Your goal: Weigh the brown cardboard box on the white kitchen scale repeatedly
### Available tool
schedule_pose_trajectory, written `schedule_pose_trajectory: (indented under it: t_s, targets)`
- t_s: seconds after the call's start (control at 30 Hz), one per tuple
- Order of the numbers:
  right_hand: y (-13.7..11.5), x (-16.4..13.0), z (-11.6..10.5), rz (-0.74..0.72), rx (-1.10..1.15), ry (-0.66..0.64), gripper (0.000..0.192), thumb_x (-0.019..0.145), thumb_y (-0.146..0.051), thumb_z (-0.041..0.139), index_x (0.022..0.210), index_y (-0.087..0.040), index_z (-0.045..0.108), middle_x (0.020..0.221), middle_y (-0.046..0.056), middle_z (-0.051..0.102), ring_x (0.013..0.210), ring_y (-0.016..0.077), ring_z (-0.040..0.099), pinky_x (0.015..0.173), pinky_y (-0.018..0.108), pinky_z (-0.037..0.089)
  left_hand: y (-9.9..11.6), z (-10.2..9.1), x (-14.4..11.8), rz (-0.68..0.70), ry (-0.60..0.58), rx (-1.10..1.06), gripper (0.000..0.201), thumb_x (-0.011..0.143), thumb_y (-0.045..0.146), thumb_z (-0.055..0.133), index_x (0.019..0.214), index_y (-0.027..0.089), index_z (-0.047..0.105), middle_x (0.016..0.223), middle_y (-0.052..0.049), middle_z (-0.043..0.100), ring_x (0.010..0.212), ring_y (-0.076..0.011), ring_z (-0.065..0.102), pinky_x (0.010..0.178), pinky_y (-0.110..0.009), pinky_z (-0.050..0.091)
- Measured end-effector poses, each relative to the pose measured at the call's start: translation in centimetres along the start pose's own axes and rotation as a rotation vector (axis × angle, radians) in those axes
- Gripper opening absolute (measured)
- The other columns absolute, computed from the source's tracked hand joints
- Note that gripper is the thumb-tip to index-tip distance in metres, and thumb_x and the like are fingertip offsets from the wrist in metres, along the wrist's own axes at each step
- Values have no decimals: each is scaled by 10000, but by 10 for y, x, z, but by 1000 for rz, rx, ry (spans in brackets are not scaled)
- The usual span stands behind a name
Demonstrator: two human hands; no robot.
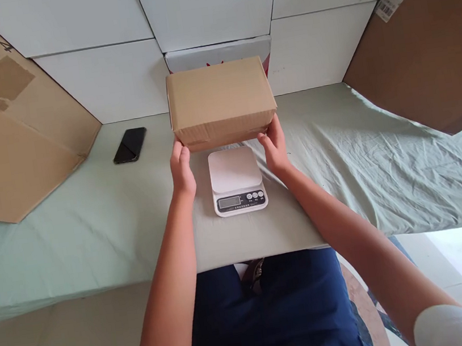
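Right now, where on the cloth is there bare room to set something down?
The cloth is bare between the phone, left carton and left forearm, and, though wrinkled, between the right forearm and right carton. The middle is crowded: left hand and right hand hold the box near the scale.

Left hand and right hand grip, thumbs inward; left forearm and right forearm slant behind them.
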State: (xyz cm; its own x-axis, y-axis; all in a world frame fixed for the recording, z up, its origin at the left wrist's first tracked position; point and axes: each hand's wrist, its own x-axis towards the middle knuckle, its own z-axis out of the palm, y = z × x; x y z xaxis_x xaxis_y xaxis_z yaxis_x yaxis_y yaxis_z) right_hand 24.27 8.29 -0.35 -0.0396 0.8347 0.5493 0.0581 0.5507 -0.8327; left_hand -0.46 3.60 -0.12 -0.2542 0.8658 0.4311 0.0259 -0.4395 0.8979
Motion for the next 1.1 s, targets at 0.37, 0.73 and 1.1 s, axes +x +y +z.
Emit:
schedule_pose_trajectory:
  t_s: [0.37,0.73,1.1]
  targets:
    - [-40,-98,-31,3,-31,-9,512,909,-618,584,1370,-397,569,1303,71,651,1219,365,627,1087,616,531,38,-11,-105,-49,-64,24,753,904,761,486,1516,330,567,1573,-82,595,1602,-320,378,1326,-462,313]
    - [-42,-103,-30,69,-2,-33,564,932,-603,594,1464,-429,529,1487,47,621,1360,366,592,1161,625,504,32,-17,-108,-95,-36,51,717,943,734,469,1533,337,556,1614,-62,564,1598,-314,386,1326,-463,306]
    - [-43,-97,-33,112,65,43,677,908,-649,618,1524,-414,465,1644,22,505,1536,363,459,1274,664,384,34,-17,-106,-80,30,19,800,917,758,512,1564,288,527,1690,-84,463,1610,-315,359,1316,-437,319]
